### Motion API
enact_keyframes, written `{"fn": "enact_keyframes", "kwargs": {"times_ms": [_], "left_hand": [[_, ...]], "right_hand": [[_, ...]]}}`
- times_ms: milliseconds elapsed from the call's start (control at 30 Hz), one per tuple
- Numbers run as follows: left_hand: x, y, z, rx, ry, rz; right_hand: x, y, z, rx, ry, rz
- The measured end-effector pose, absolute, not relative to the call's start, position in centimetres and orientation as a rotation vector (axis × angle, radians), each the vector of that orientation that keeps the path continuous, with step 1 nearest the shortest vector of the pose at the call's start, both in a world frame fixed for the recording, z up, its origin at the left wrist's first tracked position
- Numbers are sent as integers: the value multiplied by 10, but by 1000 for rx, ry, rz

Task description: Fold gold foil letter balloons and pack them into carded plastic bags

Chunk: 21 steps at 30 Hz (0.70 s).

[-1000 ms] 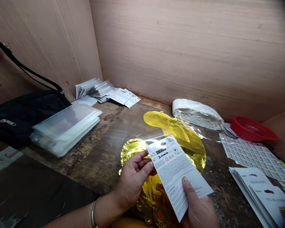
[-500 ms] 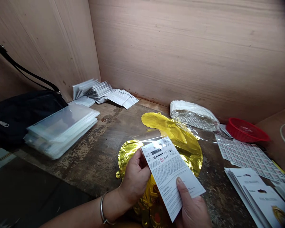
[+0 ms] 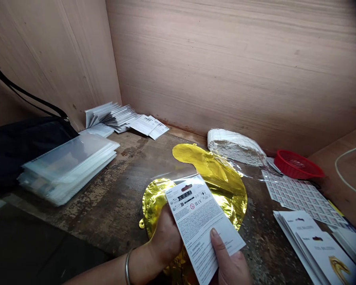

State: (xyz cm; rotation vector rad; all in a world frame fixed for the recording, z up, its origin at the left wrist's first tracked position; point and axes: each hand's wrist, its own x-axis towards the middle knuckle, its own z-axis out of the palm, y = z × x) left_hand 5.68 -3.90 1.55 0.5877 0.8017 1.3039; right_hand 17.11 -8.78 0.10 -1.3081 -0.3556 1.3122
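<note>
A white printed packaging card [image 3: 201,225], with small text and a hang hole, is tilted in front of me. My right hand [image 3: 233,261] grips its lower right, thumb pressed on the printed face. My left hand [image 3: 166,237], with a metal bangle at the wrist, is curled behind the card's left edge. Its fingertips are hidden, so I cannot tell what it holds there. Clear film [image 3: 180,176] shows just beyond the card's top edge. Underneath both hands, a flat gold foil balloon [image 3: 225,178] lies on the worn wooden table [image 3: 118,190].
Clear plastic sleeves [image 3: 71,162] are stacked at left beside a black bag [image 3: 32,146]. White folded cards [image 3: 115,116] lie at the back. At right are a white bundle in film [image 3: 237,146], a red basket [image 3: 296,164], sticker sheets [image 3: 305,196] and header cards [image 3: 311,241].
My left hand has shifted from the card's upper left edge to farther behind it. The card's hang hole now shows more plainly. My right thumb keeps its place on the card.
</note>
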Motion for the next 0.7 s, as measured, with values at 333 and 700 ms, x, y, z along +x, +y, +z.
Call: {"fn": "enact_keyframes", "kwargs": {"times_ms": [333,700], "left_hand": [[66,-50,14,313,700,1228],[65,-39,26,278,655,1237]], "right_hand": [[163,-80,22,-1213,-355,1370],[165,-82,24,-1268,-419,1379]]}}
